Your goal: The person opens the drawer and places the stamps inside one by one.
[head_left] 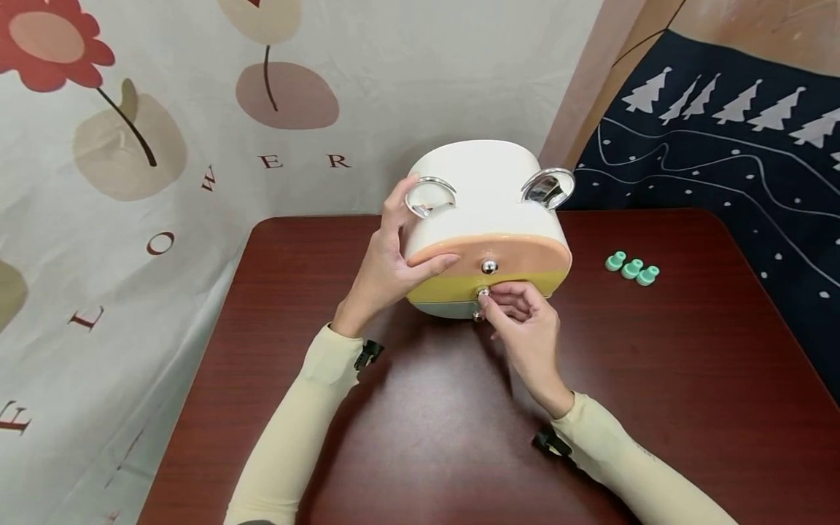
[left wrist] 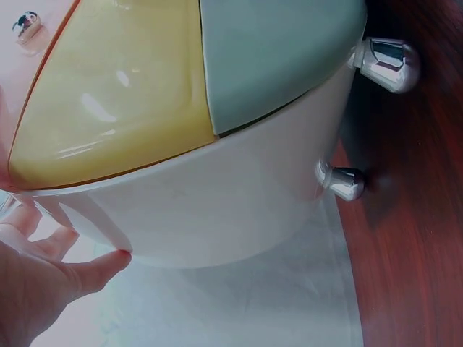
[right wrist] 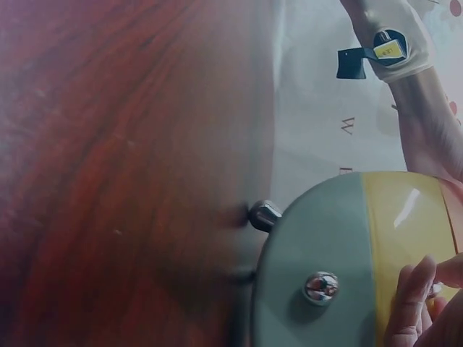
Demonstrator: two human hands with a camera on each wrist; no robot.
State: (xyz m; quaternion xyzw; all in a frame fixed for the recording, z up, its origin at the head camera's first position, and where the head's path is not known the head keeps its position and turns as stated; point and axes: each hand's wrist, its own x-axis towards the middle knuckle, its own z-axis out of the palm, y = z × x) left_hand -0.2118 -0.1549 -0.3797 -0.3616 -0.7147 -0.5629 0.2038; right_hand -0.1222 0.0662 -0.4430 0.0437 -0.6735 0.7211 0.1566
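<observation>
A small white drawer cabinet with two silver ear-shaped rings stands on the table, with orange, yellow and green drawer fronts, each bearing a silver knob. My left hand steadies its left side, the thumb laid along the orange front and the fingers spread up the side near the left ring. In the left wrist view, that hand's fingertips touch the white casing. With thumb and fingers, my right hand pinches the knob of the yellow drawer. All the drawer fronts sit flush.
Three small green peg-like pieces stand in a row on the dark red table, right of the cabinet. A pale flower-printed cloth hangs behind the table, and a navy tree-printed cloth at the right. Silver feet support the cabinet.
</observation>
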